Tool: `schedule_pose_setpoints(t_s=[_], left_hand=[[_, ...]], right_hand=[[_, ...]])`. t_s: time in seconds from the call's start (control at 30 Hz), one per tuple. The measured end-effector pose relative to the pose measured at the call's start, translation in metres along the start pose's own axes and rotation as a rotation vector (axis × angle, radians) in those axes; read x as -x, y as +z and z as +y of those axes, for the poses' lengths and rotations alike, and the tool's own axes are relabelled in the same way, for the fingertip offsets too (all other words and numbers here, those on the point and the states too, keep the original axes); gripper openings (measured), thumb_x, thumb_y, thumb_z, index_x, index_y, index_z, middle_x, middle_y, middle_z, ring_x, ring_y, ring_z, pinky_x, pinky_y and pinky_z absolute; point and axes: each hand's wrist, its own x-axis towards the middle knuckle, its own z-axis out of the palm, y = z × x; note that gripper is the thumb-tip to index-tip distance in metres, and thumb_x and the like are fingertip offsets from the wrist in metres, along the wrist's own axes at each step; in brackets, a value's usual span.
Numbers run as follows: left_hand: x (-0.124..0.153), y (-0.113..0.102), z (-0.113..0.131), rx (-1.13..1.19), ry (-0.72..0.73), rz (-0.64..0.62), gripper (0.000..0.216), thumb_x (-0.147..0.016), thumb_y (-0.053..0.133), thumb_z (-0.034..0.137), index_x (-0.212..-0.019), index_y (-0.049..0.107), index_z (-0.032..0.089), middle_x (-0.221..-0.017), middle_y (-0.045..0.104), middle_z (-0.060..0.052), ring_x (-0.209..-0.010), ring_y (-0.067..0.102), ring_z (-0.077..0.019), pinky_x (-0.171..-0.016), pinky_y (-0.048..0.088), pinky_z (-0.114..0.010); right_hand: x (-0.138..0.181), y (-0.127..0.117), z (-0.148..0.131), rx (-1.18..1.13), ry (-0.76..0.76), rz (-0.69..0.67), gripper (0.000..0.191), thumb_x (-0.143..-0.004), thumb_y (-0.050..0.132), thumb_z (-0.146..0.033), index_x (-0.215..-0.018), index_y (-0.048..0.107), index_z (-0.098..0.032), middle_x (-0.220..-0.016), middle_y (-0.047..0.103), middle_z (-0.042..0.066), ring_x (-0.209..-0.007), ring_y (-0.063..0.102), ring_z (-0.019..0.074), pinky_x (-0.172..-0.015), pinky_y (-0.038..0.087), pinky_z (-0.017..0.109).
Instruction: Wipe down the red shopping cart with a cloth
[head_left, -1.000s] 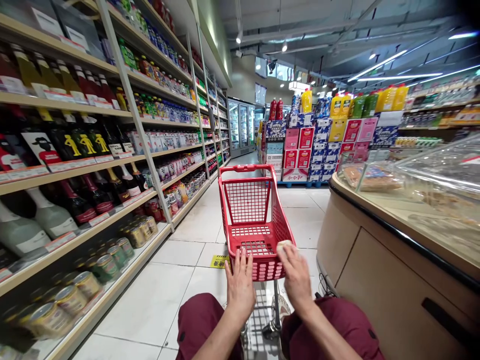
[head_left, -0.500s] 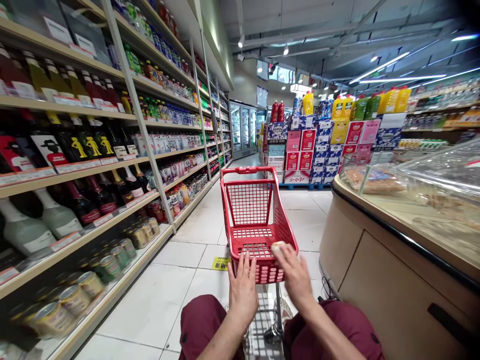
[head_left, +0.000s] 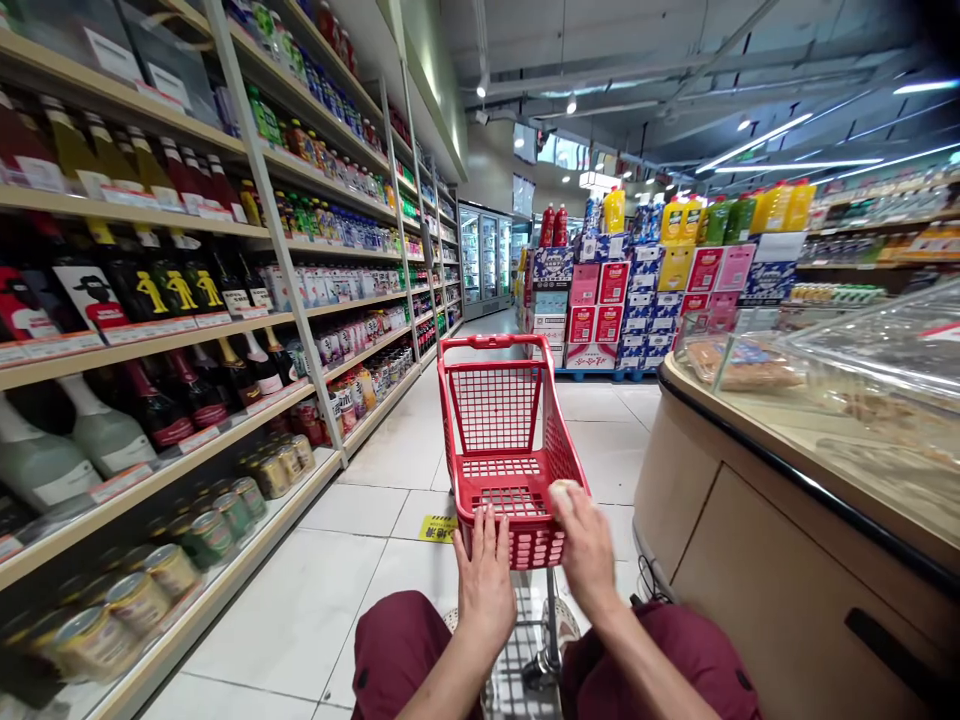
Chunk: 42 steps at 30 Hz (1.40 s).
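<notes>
Rising well to the left of your left hand (head_left: 486, 590), one long rack (head_left: 172, 445) carries drinks on several levels: rows of cans (head_left: 172, 570) on the lowest and tall bottles (head_left: 154, 410) above, too many to count surely. Between rack and hand, one yellow sign (head_left: 437, 527) lies on the pale tiled floor (head_left: 300, 580). Of your two maroon knees, the left knee (head_left: 409, 645) is just left of that forearm. Your left hand is wide, palm down, fingers spread against the near wall of the one red cart (head_left: 562, 450), whose mesh basket stretches ahead of both hands. Far past it stands a glass-doored fridge (head_left: 484, 260); nearer and rightward, cartons (head_left: 611, 300) are stacked high, topped by two red bottles (head_left: 547, 226) and several yellow and green jugs (head_left: 613, 210). Your right hand (head_left: 589, 545) is narrow, holding one small pale wad (head_left: 561, 492) at the cart's near right corner; its material is hard to tell. The right knee (head_left: 705, 645) is below and right of that hand. Farther right, a counter (head_left: 712, 500) bears wrapped bread (head_left: 742, 362) behind clear panels, and strip lights (head_left: 754, 145) hang beneath the ceiling.
</notes>
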Motion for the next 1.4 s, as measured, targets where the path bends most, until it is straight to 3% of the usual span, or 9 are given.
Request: schedule_pose_setpoints(t_s=[0.1, 0.27, 0.43, 0.6, 0.8, 0.97, 1.13, 1.3, 1.4], left_hand=[[0.0, -0.001, -0.001, 0.022, 0.017, -0.019, 0.069, -0.075, 0.044, 0.023, -0.138, 0.018, 0.017, -0.145, 0.022, -0.01, -0.134, 0.011, -0.0259, -0.103, 0.02, -0.056], [-0.001, -0.004, 0.001, 0.038, -0.004, -0.042, 0.069, -0.073, 0.044, 0.02, -0.138, 0.02, 0.017, -0.146, 0.019, -0.009, -0.135, 0.01, -0.0263, -0.103, 0.018, -0.057], [0.0, -0.008, -0.003, 0.074, -0.002, -0.081, 0.064, -0.075, 0.04, 0.02, -0.137, 0.023, 0.015, -0.145, 0.02, -0.008, -0.134, 0.013, -0.0241, -0.104, 0.018, -0.056], [0.005, -0.005, -0.009, 0.1, 0.005, -0.017, 0.07, -0.072, 0.042, 0.019, -0.138, 0.019, 0.011, -0.145, 0.02, -0.009, -0.134, 0.013, -0.0243, -0.105, 0.015, -0.057], [0.002, -0.003, -0.023, 0.069, -0.076, 0.038, 0.067, -0.073, 0.041, 0.016, -0.137, 0.023, 0.011, -0.144, 0.024, -0.011, -0.134, 0.016, -0.0244, -0.105, 0.015, -0.056], [0.0, -0.003, -0.034, 0.023, -0.078, 0.021, 0.065, -0.074, 0.04, 0.016, -0.137, 0.024, 0.012, -0.142, 0.028, -0.01, -0.134, 0.016, -0.0243, -0.106, 0.015, -0.055], [0.003, 0.0, -0.037, -0.008, -0.088, 0.028, 0.067, -0.073, 0.04, 0.016, -0.137, 0.022, 0.012, -0.142, 0.028, -0.009, -0.134, 0.015, -0.0244, -0.106, 0.016, -0.054], [0.004, 0.0, -0.038, 0.011, -0.093, -0.005, 0.069, -0.072, 0.041, 0.017, -0.138, 0.02, 0.011, -0.144, 0.025, -0.009, -0.134, 0.014, -0.0241, -0.106, 0.016, -0.054], [0.004, -0.001, -0.038, -0.004, -0.107, -0.018, 0.068, -0.072, 0.041, 0.017, -0.137, 0.021, 0.01, -0.144, 0.024, -0.01, -0.134, 0.012, -0.0248, -0.106, 0.016, -0.054]], right_hand=[[0.004, 0.002, -0.008, -0.064, -0.189, -0.064, 0.06, -0.077, 0.028, 0.001, -0.13, 0.039, -0.025, -0.134, 0.043, 0.005, -0.127, 0.031, 0.0172, -0.101, 0.027, 0.038], [0.004, 0.004, -0.006, 0.018, 0.034, 0.029, 0.056, -0.08, 0.028, -0.003, -0.132, 0.037, -0.023, -0.134, 0.043, 0.009, -0.128, 0.031, 0.0205, -0.101, 0.025, 0.044], [0.007, 0.008, -0.02, -0.064, -0.238, -0.059, 0.057, -0.081, 0.029, -0.003, -0.132, 0.036, -0.026, -0.133, 0.045, 0.004, -0.128, 0.03, 0.0172, -0.101, 0.026, 0.039], [0.004, 0.005, -0.011, 0.004, 0.014, 0.009, 0.057, -0.082, 0.029, -0.004, -0.135, 0.031, -0.024, -0.135, 0.042, 0.008, -0.128, 0.031, 0.0204, -0.101, 0.025, 0.045], [0.011, 0.01, -0.036, -0.115, -0.248, -0.016, 0.064, -0.078, 0.028, 0.002, -0.135, 0.032, -0.027, -0.133, 0.045, 0.003, -0.128, 0.03, 0.0155, -0.103, 0.024, 0.038], [0.003, 0.011, -0.031, -0.023, 0.003, 0.007, 0.058, -0.081, 0.027, -0.001, -0.135, 0.031, -0.022, -0.134, 0.043, 0.008, -0.128, 0.03, 0.0196, -0.101, 0.025, 0.044], [-0.001, 0.02, -0.043, -0.079, -0.197, -0.058, 0.062, -0.078, 0.028, 0.002, -0.133, 0.035, -0.027, -0.133, 0.045, 0.004, -0.127, 0.033, 0.0168, -0.103, 0.024, 0.039], [-0.004, 0.017, -0.026, -0.007, 0.039, -0.002, 0.061, -0.079, 0.024, 0.001, -0.135, 0.033, -0.023, -0.134, 0.044, 0.007, -0.128, 0.031, 0.0194, -0.102, 0.023, 0.045], [-0.004, 0.02, -0.041, -0.051, -0.056, -0.032, 0.062, -0.077, 0.025, 0.003, -0.134, 0.035, -0.022, -0.134, 0.043, 0.006, -0.127, 0.032, 0.0176, -0.102, 0.024, 0.041]])
